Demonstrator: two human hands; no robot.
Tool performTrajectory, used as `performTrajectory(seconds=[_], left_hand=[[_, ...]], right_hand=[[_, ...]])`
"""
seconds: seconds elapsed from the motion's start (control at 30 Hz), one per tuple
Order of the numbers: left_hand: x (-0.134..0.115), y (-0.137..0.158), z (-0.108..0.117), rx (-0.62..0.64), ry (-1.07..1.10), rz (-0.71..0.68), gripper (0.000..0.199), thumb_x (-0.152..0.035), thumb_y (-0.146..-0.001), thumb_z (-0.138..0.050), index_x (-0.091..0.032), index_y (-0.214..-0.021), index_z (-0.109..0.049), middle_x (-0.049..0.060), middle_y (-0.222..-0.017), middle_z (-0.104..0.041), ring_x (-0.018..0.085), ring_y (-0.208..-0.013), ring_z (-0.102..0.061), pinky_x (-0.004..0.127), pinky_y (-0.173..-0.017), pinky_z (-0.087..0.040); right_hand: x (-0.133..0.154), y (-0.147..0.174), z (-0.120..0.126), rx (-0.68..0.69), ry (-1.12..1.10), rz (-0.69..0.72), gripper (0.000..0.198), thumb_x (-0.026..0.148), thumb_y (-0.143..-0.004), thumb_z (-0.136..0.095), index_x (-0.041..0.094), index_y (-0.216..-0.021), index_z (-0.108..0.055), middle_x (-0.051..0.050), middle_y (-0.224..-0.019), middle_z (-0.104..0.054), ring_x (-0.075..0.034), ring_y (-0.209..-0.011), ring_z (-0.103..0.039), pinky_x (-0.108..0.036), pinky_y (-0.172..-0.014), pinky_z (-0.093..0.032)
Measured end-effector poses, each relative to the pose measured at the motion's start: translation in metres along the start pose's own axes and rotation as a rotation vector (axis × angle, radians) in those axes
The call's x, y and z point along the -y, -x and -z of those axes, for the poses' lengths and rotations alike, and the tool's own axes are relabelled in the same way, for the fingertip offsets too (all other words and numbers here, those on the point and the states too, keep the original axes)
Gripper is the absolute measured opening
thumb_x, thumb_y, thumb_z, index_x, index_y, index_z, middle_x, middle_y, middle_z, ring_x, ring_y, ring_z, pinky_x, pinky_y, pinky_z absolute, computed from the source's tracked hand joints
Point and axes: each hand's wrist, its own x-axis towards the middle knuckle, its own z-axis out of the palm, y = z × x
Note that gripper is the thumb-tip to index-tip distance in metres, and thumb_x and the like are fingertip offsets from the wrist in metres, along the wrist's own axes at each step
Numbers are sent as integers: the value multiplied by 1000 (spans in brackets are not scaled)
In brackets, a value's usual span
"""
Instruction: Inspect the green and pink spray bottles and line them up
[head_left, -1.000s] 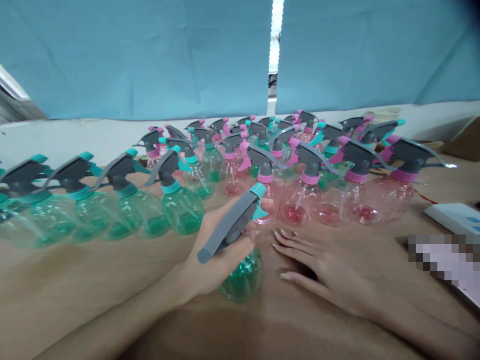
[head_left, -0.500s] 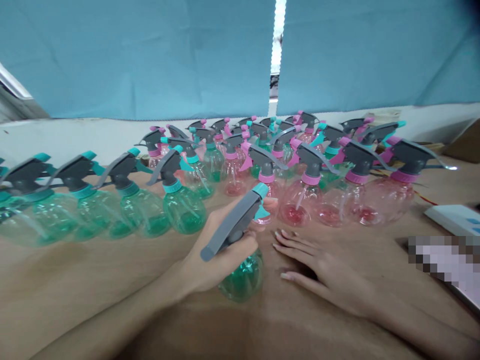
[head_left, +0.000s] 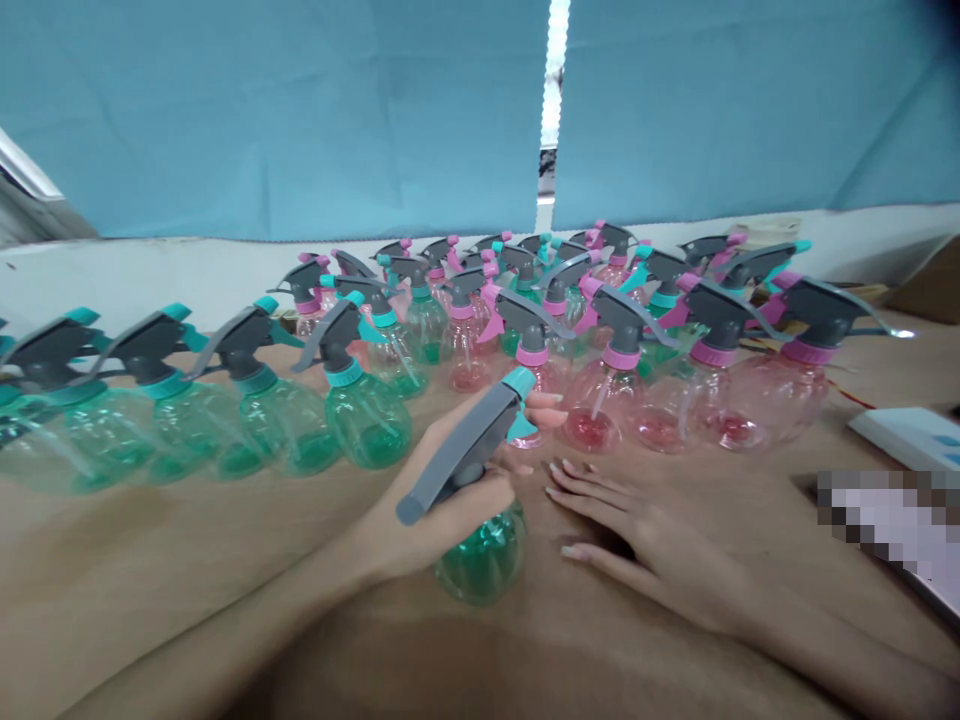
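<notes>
My left hand (head_left: 450,500) is wrapped around the neck of a green spray bottle (head_left: 484,560) with a grey head and turquoise nozzle. The bottle is on the table, its nozzle pointing away to the right. Some fingers reach past the turquoise trigger (head_left: 520,426), their tips apart from it as far as I can see; the neck is hidden by the hand. My right hand (head_left: 637,530) rests palm down on the wooden table just right of the bottle, fingers stretched out and holding nothing.
A row of green spray bottles (head_left: 367,420) runs along the left. Pink spray bottles (head_left: 592,410) stand ahead and to the right, with more of both colours behind. A white box (head_left: 911,435) and a partly pixelated flat object (head_left: 900,530) lie at right. Blue cloth (head_left: 300,120) hangs behind.
The fingers of my left hand at the trigger have straightened outward, away from the bottle. The bottle and my right hand have hardly moved.
</notes>
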Motion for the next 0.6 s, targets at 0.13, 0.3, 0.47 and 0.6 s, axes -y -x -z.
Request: performTrajectory(seconds=[0.13, 0.3, 0.47, 0.6], left_hand=[[1, -2, 0, 16, 18, -3, 51, -3, -73, -51, -23, -120, -57, 2, -109, -67, 13, -79, -61, 22, -71, -49], [1, -4, -2, -54, -36, -66, 34, -5, -66, -48, -18, -96, -60, 2, -93, -66, 12, -65, -52, 26, -62, -44], [4, -4, -4, -81, -36, -76, 15, -9, -69, -50, -19, -79, -55, 0, -80, -61, 16, -73, -58, 29, -71, -47], [3, -2, -4, -97, -29, -66, 24, -7, -68, -50, -20, -86, -60, -2, -75, -61, 16, -71, -57, 28, -73, -48]], right_hand=[[1, -1, 1, 17, 19, 1, 56, 51, -92, -48, 26, -142, -42, -2, -149, -40, -24, -138, -33, -48, -112, -32], [0, -1, 1, 4, 1, 5, 56, 50, -92, -50, 27, -142, -42, -2, -149, -40, -25, -138, -34, -48, -113, -31], [-2, -1, -1, 0, 1, 19, 56, 50, -92, -51, 29, -143, -40, -2, -149, -39, -25, -138, -34, -49, -112, -31], [-3, -1, -1, -1, 17, 20, 56, 51, -92, -49, 28, -143, -41, -1, -149, -39, -25, -138, -34, -49, -113, -31]])
